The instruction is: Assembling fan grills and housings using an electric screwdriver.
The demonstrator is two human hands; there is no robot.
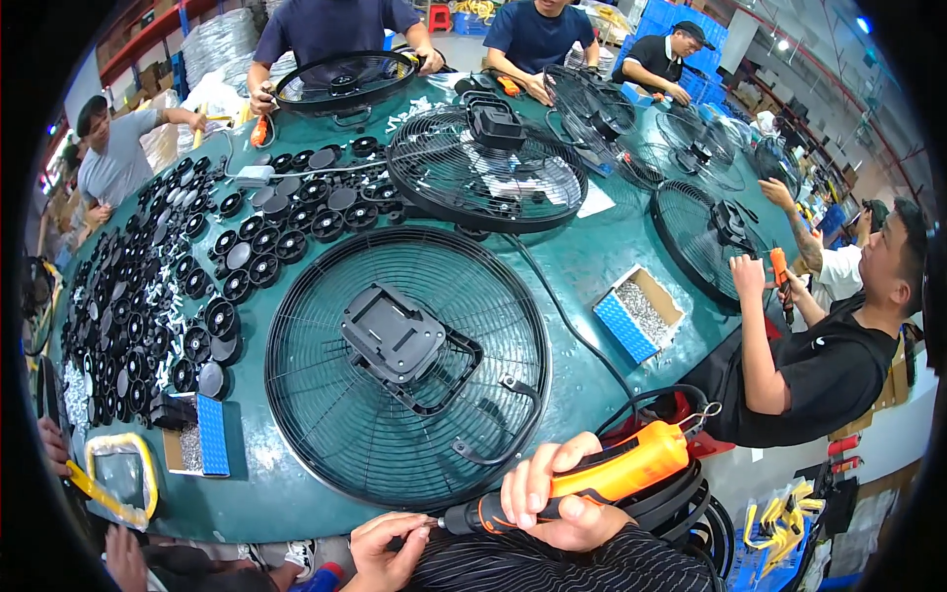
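My right hand [562, 503] is wrapped round an orange and black electric screwdriver [631, 464], held level with its tip to the left. My left hand [387, 548] pinches at the screwdriver's tip; whatever is between the fingers is too small to make out. Just beyond both hands, a round black fan [316, 405] lies flat on the green table [242, 513]. A square black housing [395, 331] sits at the middle of its wire guard. A curved black handle [533, 395] rests by the guard's right edge. Neither hand touches the fan.
Black round knobs [237, 257] and small parts cover the table's left. Boxes of screws stand at left [212, 434] and right [641, 316]. More fans [493, 168] lie beyond. Several people work around the table; one at right holds an orange screwdriver [779, 268]. A black cable [562, 306] crosses the table.
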